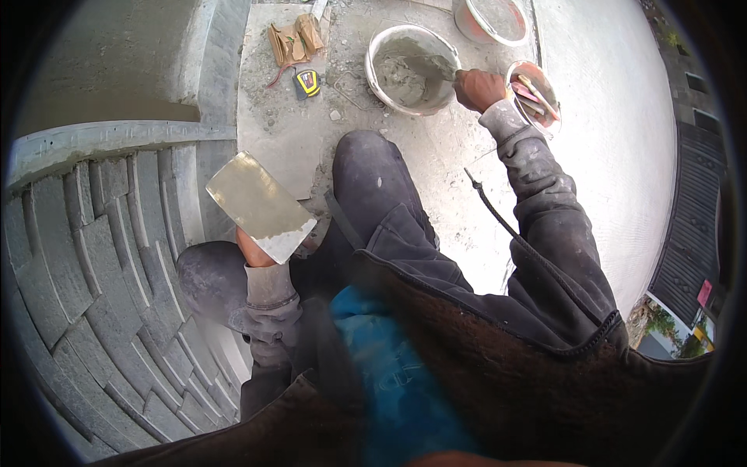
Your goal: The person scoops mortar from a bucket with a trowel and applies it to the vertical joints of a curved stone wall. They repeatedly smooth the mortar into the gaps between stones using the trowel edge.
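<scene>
My left hand is under a flat rectangular plate, which hides most of its fingers. A smooth grey-tan coat covers most of the plate's upper face, leaving a whitish strip along the end nearest my wrist. I cannot tell whether it is a tile or a tool. Farther off to the right, my right hand is closed around the handle of a trowel. The trowel's blade reaches over the rim into a white bucket with wet grey mortar inside.
Right of my hand stands a small bucket with several tools. Another bucket is behind it. A yellow-black tape measure and a brown tool pouch lie on the gritty floor. Grey stone cladding covers the wall at left.
</scene>
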`<action>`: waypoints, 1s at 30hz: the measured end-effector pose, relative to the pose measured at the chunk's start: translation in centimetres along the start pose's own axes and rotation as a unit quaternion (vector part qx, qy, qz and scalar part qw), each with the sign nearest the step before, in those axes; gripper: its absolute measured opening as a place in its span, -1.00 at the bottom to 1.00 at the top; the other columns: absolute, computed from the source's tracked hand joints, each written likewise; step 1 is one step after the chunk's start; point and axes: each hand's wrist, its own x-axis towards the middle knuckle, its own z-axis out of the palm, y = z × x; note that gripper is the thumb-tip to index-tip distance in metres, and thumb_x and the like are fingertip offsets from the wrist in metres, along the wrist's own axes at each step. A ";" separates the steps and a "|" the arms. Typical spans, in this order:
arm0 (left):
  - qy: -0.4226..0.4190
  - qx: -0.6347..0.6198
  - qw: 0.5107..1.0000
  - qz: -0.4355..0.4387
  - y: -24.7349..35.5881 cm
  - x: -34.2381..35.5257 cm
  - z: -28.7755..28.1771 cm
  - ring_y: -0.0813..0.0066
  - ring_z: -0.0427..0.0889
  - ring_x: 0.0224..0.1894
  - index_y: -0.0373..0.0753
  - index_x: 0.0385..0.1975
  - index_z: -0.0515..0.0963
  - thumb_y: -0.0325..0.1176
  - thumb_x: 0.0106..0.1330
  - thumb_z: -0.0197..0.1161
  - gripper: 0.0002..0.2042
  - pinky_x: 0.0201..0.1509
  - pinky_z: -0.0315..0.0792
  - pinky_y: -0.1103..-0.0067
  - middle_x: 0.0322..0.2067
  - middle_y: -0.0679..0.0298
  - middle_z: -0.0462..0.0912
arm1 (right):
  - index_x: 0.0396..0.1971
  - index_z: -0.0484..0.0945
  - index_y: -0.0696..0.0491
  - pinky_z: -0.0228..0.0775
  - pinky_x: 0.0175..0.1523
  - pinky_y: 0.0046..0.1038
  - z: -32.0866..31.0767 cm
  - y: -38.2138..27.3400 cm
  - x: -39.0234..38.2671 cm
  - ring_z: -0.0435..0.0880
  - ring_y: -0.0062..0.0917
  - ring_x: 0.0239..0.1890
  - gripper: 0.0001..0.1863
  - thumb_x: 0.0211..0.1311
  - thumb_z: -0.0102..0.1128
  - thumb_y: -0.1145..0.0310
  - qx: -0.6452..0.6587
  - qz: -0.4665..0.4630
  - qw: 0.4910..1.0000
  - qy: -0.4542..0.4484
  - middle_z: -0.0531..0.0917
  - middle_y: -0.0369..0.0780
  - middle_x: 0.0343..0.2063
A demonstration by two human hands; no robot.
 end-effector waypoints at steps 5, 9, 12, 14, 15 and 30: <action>-0.061 0.272 0.959 -0.047 -4.4 3.2 0.7 0.09 0.74 -0.06 -0.40 0.21 0.40 -0.29 0.58 -0.04 -0.63 -0.09 0.71 0.23 0.03 -0.02 0.64 | -0.40 0.74 -0.01 0.63 -0.27 -0.17 2.2 -2.0 3.4 0.81 -0.18 -0.36 -0.78 0.26 0.14 0.26 -0.007 -0.010 0.999 -0.031 0.77 -0.11 -0.43; -0.069 0.340 0.936 -0.054 -5.6 4.5 1.6 0.07 0.72 -0.02 -0.35 0.24 0.40 -0.16 0.60 -0.07 -0.58 -0.02 0.68 0.18 0.07 0.01 0.62 | -0.38 0.78 -0.01 0.65 -0.27 -0.23 3.9 -3.6 5.6 0.84 -0.26 -0.33 -0.79 0.23 0.15 0.33 -0.044 0.013 0.999 -0.023 0.80 -0.13 -0.41; 0.020 -0.026 0.987 -0.157 -6.1 5.9 3.1 0.09 0.70 0.02 -0.32 0.25 0.40 -0.13 0.59 -0.07 -0.57 0.02 0.66 0.17 0.08 0.06 0.62 | -0.36 0.79 0.00 0.66 -0.25 -0.24 4.6 -4.8 6.6 0.84 -0.26 -0.30 -0.79 0.24 0.15 0.34 -0.082 0.021 0.994 -0.070 0.80 -0.12 -0.39; 0.015 -0.047 0.984 -0.170 -6.1 6.2 4.1 0.10 0.70 0.03 -0.30 0.25 0.40 -0.13 0.60 -0.08 -0.57 0.03 0.66 0.19 0.08 0.08 0.62 | -0.34 0.79 -0.01 0.67 -0.23 -0.24 5.2 -5.4 7.1 0.84 -0.26 -0.29 -0.78 0.25 0.15 0.33 -0.089 0.016 0.990 -0.107 0.81 -0.11 -0.36; 0.016 -0.060 0.983 -0.170 -6.0 6.4 4.3 0.11 0.69 0.04 -0.29 0.25 0.40 -0.13 0.60 -0.09 -0.57 0.03 0.66 0.20 0.09 0.09 0.62 | -0.34 0.79 -0.01 0.67 -0.23 -0.23 3.5 -5.4 7.0 0.84 -0.26 -0.29 -0.79 0.25 0.15 0.33 -0.059 -0.011 0.993 -0.100 0.81 -0.11 -0.36; 0.018 -0.081 0.978 -0.190 -5.4 6.2 4.2 0.12 0.73 -0.07 -0.26 0.18 0.48 -0.12 0.58 -0.05 -0.60 -0.04 0.67 0.20 -0.03 0.12 0.68 | -0.37 0.64 0.19 0.56 -0.28 -0.29 4.6 3.4 14.2 0.70 -0.42 -0.41 -0.67 0.28 0.04 0.23 0.098 -0.101 0.934 -0.330 0.68 -0.14 -0.47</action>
